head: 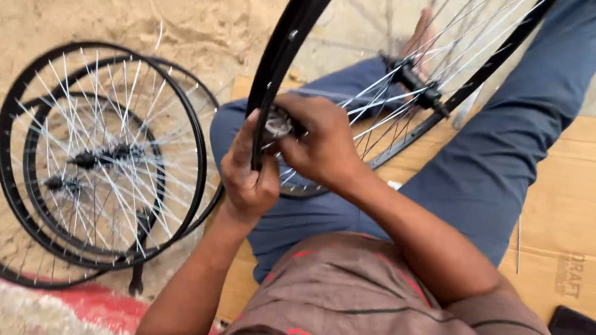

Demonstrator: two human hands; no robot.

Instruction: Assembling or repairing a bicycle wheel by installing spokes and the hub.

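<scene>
Left hand: the left hand [248, 178] is clenched on the black rim [280, 58] of the bicycle wheel, thumb on one side and fingers wrapped round the other, steadying it on edge.
Right hand: the right hand [319, 145] sits touching the left, just beyond it, its fingertips pinched on a small silvery tool [278, 124] pressed against the inner side of the rim where a spoke ends.
Wheel: held upright over the lap, the rim running up and away from both hands; its hub [411, 82] lies beyond the right hand, silver spokes [383, 100] fanning from it.
Step in hand: judging by the grip, one spoke end at the rim is being turned or tightened.
Next move calls for: a firm left-hand hold so the rim does not swing, and small controlled twists of the right fingers.
Seat: flat cardboard [582, 196] under the legs, to the right of the hands.
Phone: a dark phone [573, 331] lies on the cardboard, well apart to the right.
Stack: finished wheels [101, 157] lie flat on the sand [82, 6], well left of the left hand.
</scene>
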